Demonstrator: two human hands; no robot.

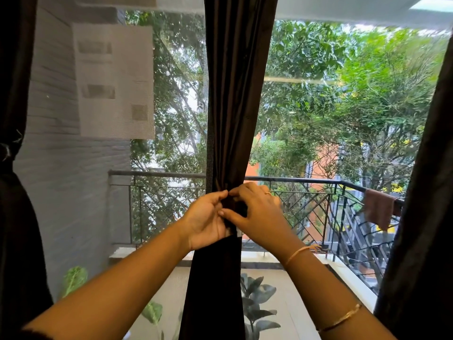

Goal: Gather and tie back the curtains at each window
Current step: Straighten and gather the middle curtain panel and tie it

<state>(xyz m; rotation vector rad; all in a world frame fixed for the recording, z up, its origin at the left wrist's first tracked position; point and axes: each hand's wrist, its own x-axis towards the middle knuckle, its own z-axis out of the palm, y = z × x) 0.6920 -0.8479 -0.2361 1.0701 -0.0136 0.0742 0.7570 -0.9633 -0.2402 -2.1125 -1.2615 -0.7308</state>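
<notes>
While left hand (pixel 207 218) and right hand (pixel 256 212) pinch the gathered dark curtain (pixel 235 99) at mid-height, tying appears under way. Next: fasten snugly.

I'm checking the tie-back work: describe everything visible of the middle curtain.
The middle curtain is dark brown, faintly shiny fabric hanging in vertical folds. It is gathered to a narrow waist at the height of the railing and widens above and below. The left hand and right hand grip that waist from either side.
</notes>
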